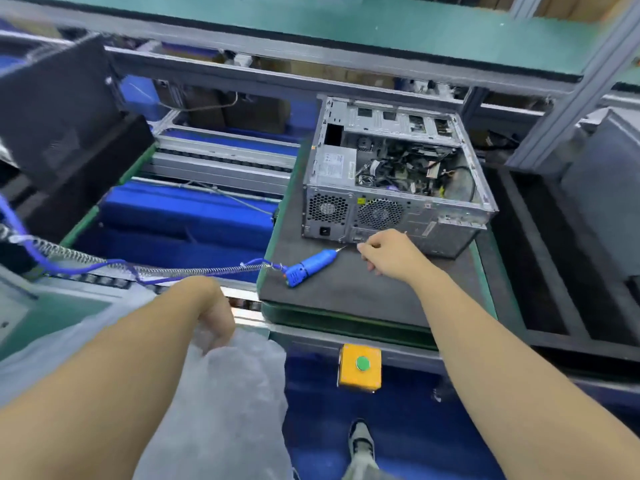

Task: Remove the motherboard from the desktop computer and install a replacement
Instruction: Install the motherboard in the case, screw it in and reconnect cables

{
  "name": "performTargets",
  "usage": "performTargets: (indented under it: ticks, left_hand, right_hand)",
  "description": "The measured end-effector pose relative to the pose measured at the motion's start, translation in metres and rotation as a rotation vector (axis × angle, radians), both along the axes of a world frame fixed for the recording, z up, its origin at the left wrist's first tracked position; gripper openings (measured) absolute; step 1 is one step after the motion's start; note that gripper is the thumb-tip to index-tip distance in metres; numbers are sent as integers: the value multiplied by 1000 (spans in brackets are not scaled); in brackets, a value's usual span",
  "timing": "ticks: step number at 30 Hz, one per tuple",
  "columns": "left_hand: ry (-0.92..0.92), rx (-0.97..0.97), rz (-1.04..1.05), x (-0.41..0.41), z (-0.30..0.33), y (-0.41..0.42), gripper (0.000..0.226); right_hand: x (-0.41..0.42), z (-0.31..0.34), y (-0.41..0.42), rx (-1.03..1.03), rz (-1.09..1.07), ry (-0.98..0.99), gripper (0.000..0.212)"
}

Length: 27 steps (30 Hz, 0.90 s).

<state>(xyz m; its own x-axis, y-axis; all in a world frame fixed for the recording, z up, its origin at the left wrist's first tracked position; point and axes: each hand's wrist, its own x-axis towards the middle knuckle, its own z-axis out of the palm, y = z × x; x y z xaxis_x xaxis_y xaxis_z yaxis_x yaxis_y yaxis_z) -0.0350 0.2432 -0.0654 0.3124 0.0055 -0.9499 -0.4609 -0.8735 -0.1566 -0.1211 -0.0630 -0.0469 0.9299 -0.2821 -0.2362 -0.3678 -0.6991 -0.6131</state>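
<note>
Left hand (216,311) grips bubble wrap (239,386); right hand (389,252), fingers curled, touches the computer case (398,188) rear

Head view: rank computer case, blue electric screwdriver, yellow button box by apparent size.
1. computer case, clearly largest.
2. and 3. blue electric screwdriver and yellow button box cover similar area; the box is nearer the camera, so unranked.

No legible text — white label on power supply (334,164) and yellow sticker (361,201) too blurred.
</note>
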Motion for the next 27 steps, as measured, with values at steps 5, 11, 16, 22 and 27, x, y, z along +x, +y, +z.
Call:
performTargets:
  ticks: [5,11,16,22,27]
  left_hand:
    - [-165,163,-129,3,-8,40,66]
    - [-626,-86,-341,-15,-38,56,61]
    - [-629,66,-458,-26,-37,22,44]
    - [-737,-222,-478,-48,-44,-12,32]
    - [-684,-394,-318,-55,-50,-28,25]
  right_hand:
    - [-6,-16,63,220,415,563,30]
    - [-18,-61,140,-115,599,331,28]
    - [-22,-74,165,46,589,396,58]
    - [-34,-91,205,43,675,475,71]
    - [-54,-94,236,116,831,457,31]
